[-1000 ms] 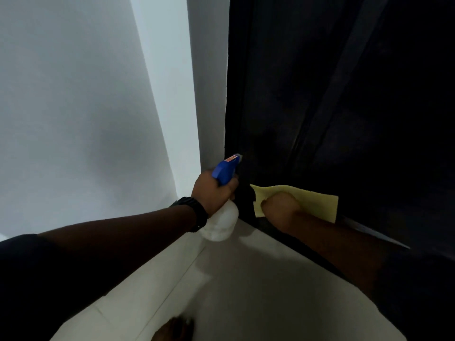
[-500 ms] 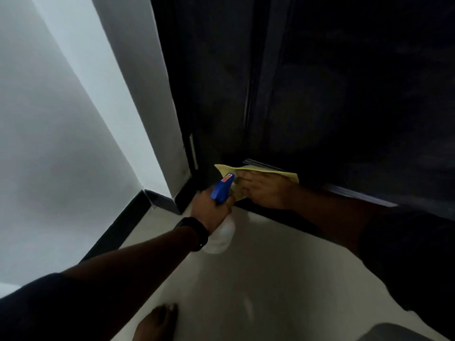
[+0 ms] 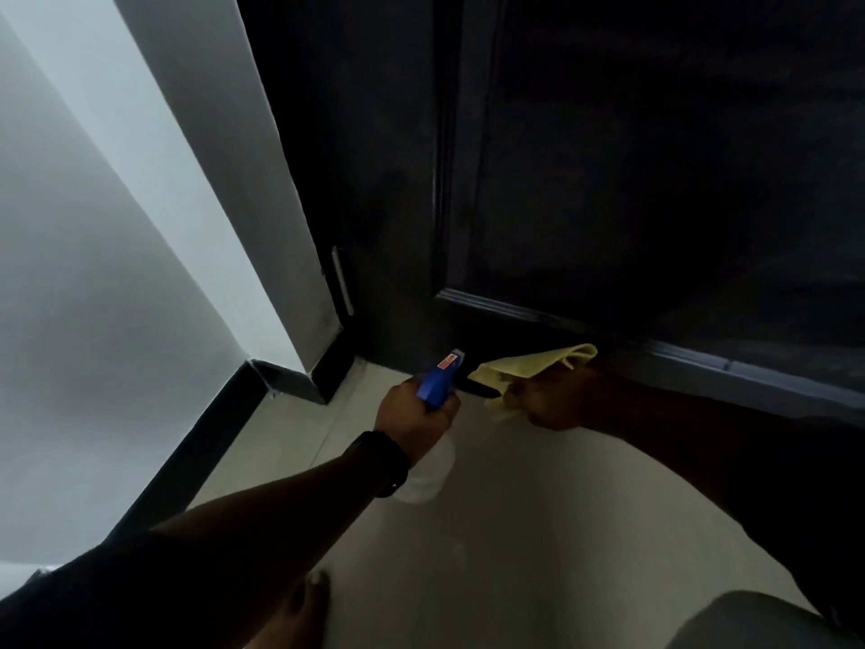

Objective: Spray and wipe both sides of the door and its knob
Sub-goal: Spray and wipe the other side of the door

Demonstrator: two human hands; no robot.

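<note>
Low by the floor (image 3: 515,531), door (image 3: 632,156), bottom rail running left to right beyond both hands; spray bottle (image 3: 437,388) gripped in left hand (image 3: 407,414), nozzle toward door; cloth (image 3: 529,367) bunched in right hand (image 3: 557,400), nearer the rail; knob unseen.

The spray bottle (image 3: 437,387) is being held just left of the cloth (image 3: 533,366), both before the bottom edge of the door (image 3: 655,180).

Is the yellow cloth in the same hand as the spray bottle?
No, the left hand grips the spray bottle, while the right hand holds the yellow cloth low by the door.
</note>
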